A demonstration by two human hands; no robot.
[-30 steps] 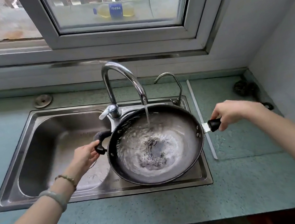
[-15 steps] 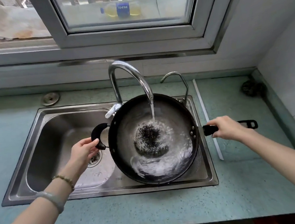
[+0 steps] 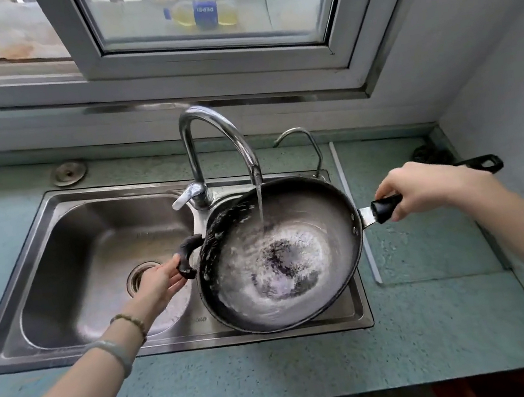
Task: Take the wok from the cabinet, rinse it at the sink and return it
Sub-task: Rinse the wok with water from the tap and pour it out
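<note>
A dark round wok (image 3: 311,225) hangs over the right side of the steel sink (image 3: 58,247), tilted with its left rim raised. Water runs from the tall chrome tap (image 3: 211,131) into it and swirls over the dark patch in the bottom. My left hand (image 3: 161,279) grips the small black loop handle on the wok's left side. My right hand (image 3: 421,189) is closed around the long black handle, whose end sticks out past my hand to the right.
A second thin tap (image 3: 303,145) stands behind the wok. The sink's left basin has a drain (image 3: 140,276). A round metal cap (image 3: 68,173) sits on the green counter (image 3: 278,371). A white strip (image 3: 353,209) lies right of the sink. A wall closes the right side.
The wok has been swirled: water that pooled at its near side now spreads across the bottom and up the left wall. My right hand rose slightly and the wok tilted.
</note>
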